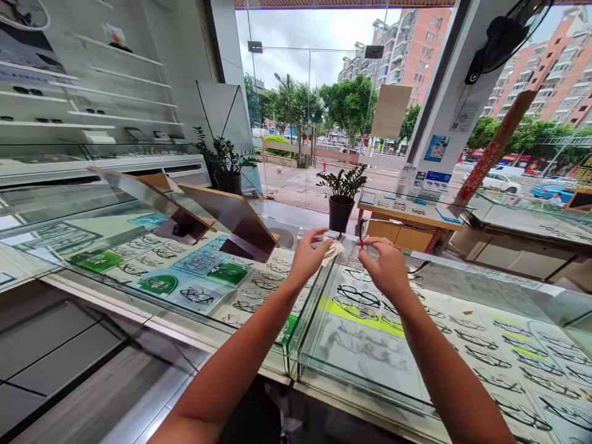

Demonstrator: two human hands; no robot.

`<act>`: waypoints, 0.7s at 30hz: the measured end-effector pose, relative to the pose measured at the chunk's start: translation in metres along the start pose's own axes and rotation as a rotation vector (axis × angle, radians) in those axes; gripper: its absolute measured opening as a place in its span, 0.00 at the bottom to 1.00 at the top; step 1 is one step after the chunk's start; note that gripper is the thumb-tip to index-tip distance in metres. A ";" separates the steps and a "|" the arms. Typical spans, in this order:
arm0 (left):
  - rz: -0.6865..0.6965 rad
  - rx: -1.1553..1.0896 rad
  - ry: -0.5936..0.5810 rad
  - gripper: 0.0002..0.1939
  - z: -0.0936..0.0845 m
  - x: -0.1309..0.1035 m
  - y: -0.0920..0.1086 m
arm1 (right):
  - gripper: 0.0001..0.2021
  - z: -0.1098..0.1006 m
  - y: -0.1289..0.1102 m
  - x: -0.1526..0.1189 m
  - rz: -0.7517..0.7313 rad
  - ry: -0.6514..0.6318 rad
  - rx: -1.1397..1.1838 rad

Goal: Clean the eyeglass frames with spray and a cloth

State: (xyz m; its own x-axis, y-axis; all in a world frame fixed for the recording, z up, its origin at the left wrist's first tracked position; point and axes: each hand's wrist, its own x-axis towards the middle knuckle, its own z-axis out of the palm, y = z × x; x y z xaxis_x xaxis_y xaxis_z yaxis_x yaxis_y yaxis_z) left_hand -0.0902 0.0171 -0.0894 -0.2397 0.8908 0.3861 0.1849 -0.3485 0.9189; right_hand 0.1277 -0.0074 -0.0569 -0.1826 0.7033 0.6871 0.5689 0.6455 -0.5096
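One pale cloth [333,251] in left hand [306,254], fingers half-curled — eyeglasses [361,230] just right of them, pinched in right hand [387,264], fingers nearly together; long axis unclear.

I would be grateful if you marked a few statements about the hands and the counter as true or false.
1. The left hand holds a pale cloth. True.
2. The right hand lies flat on the counter. False: it is raised, its fingertips pinching a thin dark item, apparently part of some glasses.
3. Eyeglasses are laid out in the glass counter below the arms. True.
4. The plant pot straight beyond the hands is white. False: it is black.
5. Tilted panels stand to the left of both hands. True.
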 end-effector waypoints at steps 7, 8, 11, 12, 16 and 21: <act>-0.219 0.224 0.363 0.33 -0.019 0.073 -0.070 | 0.12 -0.010 0.063 -0.037 0.060 0.168 -0.032; -0.235 0.211 0.355 0.32 -0.019 0.075 -0.078 | 0.12 -0.010 0.071 -0.041 0.063 0.196 -0.023; -0.260 0.162 0.306 0.25 -0.020 0.071 -0.095 | 0.12 -0.006 0.089 -0.048 0.081 0.216 -0.001; -0.264 0.149 0.288 0.21 -0.021 0.069 -0.099 | 0.12 -0.004 0.092 -0.049 0.091 0.204 -0.001; -0.235 0.129 0.226 0.16 -0.027 0.065 -0.101 | 0.13 -0.001 0.097 -0.052 0.109 0.173 0.004; -0.176 0.122 0.178 0.14 -0.016 0.065 -0.086 | 0.14 0.001 0.094 -0.052 0.134 0.185 0.101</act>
State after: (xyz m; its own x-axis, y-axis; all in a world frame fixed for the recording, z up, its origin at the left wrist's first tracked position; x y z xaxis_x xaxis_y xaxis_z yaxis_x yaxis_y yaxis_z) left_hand -0.1370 0.0999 -0.1422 -0.4403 0.8654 0.2391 0.2365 -0.1451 0.9607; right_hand 0.1901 0.0171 -0.1414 0.0444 0.7242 0.6882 0.4937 0.5830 -0.6453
